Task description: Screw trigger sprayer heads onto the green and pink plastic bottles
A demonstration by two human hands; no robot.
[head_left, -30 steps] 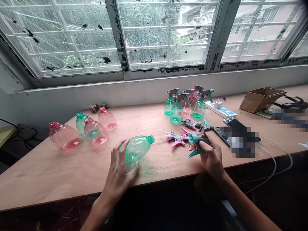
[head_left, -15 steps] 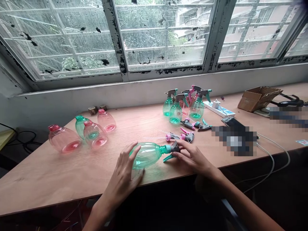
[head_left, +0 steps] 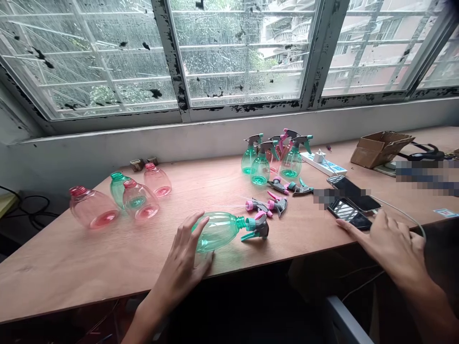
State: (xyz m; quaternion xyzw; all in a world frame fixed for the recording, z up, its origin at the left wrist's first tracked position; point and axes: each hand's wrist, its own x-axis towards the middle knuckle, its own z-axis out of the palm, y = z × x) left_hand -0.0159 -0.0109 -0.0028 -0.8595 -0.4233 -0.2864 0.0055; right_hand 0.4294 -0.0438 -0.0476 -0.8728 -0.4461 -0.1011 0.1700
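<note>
A green spray bottle (head_left: 218,230) lies on its side near the front of the wooden table (head_left: 71,258), with a grey and teal trigger head (head_left: 256,228) at its neck. My left hand (head_left: 184,260) rests against the bottle's base, fingers curved loosely around it. My right hand (head_left: 387,241) lies open at the table's front edge, its fingertips touching a phone (head_left: 349,215). Loose pink and grey trigger heads (head_left: 267,206) lie just behind the bottle.
Pink and green bottles without heads (head_left: 125,198) stand at the left. Finished spray bottles (head_left: 274,155) cluster at the back middle. A power strip (head_left: 324,163), a second phone (head_left: 353,191), a white cable (head_left: 401,210) and a cardboard box (head_left: 380,148) occupy the right side.
My right hand put the trigger head on the bottle's neck, let go of it and moved right to the phone. The left hand has stayed on the bottle.
</note>
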